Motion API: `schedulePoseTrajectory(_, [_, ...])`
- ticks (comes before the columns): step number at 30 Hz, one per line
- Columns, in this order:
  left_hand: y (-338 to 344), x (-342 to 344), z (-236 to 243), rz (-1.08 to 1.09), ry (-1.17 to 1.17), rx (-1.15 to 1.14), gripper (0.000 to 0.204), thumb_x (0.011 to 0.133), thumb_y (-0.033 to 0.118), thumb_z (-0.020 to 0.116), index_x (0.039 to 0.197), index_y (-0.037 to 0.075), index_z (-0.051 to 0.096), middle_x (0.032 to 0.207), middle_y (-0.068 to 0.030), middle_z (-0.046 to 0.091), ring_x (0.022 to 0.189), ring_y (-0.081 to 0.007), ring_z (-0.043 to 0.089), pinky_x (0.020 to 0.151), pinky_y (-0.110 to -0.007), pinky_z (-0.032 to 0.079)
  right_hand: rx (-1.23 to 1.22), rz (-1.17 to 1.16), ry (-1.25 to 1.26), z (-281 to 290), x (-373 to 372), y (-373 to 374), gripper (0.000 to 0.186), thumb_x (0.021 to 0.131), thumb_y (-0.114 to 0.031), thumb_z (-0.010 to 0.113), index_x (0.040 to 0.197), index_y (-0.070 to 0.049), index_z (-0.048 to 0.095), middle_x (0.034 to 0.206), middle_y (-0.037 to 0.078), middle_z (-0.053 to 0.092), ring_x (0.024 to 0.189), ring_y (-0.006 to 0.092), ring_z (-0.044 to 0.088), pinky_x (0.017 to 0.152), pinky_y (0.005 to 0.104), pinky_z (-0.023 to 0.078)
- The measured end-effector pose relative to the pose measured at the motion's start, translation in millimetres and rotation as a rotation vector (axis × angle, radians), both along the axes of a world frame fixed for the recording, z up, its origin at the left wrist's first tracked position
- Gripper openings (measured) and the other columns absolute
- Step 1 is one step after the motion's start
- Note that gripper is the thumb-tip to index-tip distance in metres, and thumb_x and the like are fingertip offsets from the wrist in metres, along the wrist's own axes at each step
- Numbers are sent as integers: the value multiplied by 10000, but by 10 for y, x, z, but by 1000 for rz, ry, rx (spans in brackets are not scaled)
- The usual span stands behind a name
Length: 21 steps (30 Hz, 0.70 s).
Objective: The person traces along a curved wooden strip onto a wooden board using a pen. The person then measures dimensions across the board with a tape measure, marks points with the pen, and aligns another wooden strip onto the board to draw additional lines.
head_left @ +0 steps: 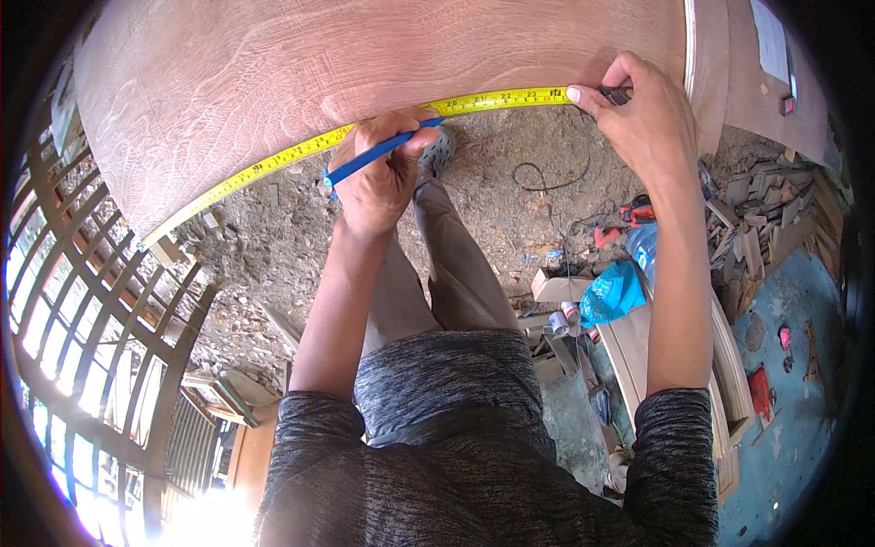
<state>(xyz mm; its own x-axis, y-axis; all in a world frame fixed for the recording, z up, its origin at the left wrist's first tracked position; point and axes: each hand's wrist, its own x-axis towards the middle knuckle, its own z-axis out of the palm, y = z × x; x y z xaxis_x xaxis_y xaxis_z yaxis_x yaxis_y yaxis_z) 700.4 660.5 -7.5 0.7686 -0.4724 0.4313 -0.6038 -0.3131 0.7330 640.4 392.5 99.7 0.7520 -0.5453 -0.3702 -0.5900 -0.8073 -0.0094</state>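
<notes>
A yellow tape measure [273, 161] is stretched along the near edge of a reddish-brown plywood sheet [365, 55]. Its far-left end reaches the sheet's left corner. My left hand [378, 173] is closed round a blue pen [369, 159] and rests on the edge beside the tape, about midway along it. At the tape's right end, my right hand [638, 105] is closed on the tape measure, the thumb pressing the blade near its dark case, which the fingers partly hide.
Wood scraps [756, 210] lie heaped at the right. A turquoise bag [612, 294] and a red power tool [638, 211] sit among boards beside my right forearm. A black cable [551, 187] curls on the dirt ground [492, 219]. Wooden lattice [100, 337] stands at the left.
</notes>
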Motion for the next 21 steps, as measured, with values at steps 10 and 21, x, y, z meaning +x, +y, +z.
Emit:
schedulePoseTrajectory(10, [15, 9, -87, -22, 2, -23, 285, 916, 235, 781, 1078, 99, 590, 934, -34, 743, 721, -239, 701, 617, -348, 548, 10, -15, 30, 0, -6, 13, 448, 836, -472, 829, 938, -66, 668, 932, 136, 732, 927, 317, 703, 837, 454, 541])
schedulePoseTrajectory(21, [-6, 15, -15, 19, -6, 14, 277, 911, 254, 787, 1036, 92, 600, 911, -40, 747, 727, -248, 709, 627, -349, 555, -1, -14, 53, 27, 19, 12, 442, 836, -469, 829, 953, -77, 662, 955, 127, 730, 951, 320, 698, 845, 454, 538])
